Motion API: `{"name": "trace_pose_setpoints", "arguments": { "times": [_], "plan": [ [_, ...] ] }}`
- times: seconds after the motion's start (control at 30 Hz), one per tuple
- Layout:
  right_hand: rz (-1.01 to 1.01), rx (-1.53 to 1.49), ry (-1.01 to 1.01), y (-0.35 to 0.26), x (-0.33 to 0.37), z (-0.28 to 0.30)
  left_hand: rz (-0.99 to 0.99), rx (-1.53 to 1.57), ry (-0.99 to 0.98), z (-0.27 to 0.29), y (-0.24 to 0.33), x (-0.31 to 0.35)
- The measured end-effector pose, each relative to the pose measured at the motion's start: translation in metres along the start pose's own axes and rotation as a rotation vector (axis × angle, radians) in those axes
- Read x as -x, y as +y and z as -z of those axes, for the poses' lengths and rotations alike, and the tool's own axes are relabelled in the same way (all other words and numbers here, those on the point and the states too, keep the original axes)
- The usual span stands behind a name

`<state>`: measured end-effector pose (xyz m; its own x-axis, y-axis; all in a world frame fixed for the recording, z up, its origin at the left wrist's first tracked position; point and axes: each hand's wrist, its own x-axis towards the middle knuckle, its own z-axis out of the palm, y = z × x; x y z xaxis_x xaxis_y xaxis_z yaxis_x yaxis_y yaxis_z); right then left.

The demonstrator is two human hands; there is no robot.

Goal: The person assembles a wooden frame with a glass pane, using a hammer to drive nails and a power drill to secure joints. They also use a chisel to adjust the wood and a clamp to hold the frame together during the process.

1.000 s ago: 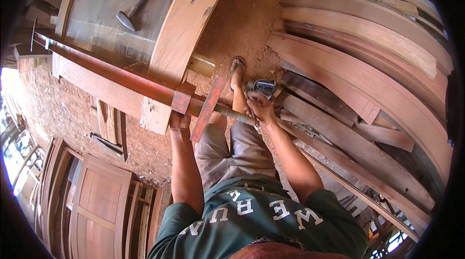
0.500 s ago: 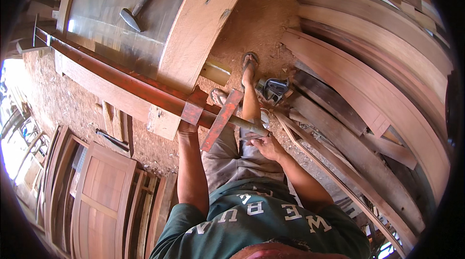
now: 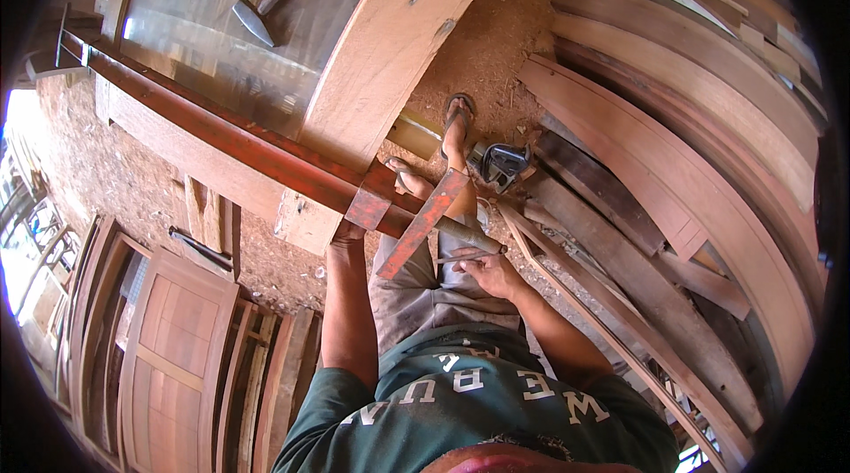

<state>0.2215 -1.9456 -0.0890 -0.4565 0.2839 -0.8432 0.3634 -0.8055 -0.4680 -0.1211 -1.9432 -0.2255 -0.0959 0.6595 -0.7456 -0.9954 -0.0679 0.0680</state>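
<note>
A long red bar clamp (image 3: 221,147) lies along the edge of a wooden frame, its jaw plate (image 3: 368,207) against the frame's end. My left hand (image 3: 348,236) is closed at that jaw plate from below; most of its fingers are hidden behind the metal. A red crosspiece (image 3: 423,223) stands on the near side of the jaw, and a threaded screw (image 3: 471,236) passes through it. At the screw's outer end, my right hand (image 3: 490,273) has its fingers bent round the thin turning handle (image 3: 460,257).
A hammer (image 3: 255,22) rests on the panel inside the wooden frame (image 3: 398,48). A dark power tool (image 3: 503,163) sits on the floor beside my feet. Long boards (image 3: 673,137) are stacked on the right, and panelled doors (image 3: 177,358) stand at the lower left.
The view has shifted slightly, so the frame, hammer and clamp appear further right. The turning handle sits at a different angle in my right hand. My left hand stays at the jaw.
</note>
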Motion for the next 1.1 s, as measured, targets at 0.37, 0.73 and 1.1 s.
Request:
{"name": "trace_pose_setpoints", "arguments": {
  "times": [0.37, 0.73, 1.1],
  "plan": [
    [0.021, 0.123, -0.014, 0.002, 0.002, -0.003, -0.002, 0.025, 0.01, 0.0, 0.004, -0.003],
    [-0.035, 0.16, -0.041, -0.008, 0.001, 0.0, -0.004, 0.061, 0.029, 0.005, -0.008, -0.003],
    [-0.047, 0.18, -0.092, -0.004, 0.002, 0.006, -0.022, 0.089, 0.033, 0.006, -0.016, -0.006]
  ]
}}
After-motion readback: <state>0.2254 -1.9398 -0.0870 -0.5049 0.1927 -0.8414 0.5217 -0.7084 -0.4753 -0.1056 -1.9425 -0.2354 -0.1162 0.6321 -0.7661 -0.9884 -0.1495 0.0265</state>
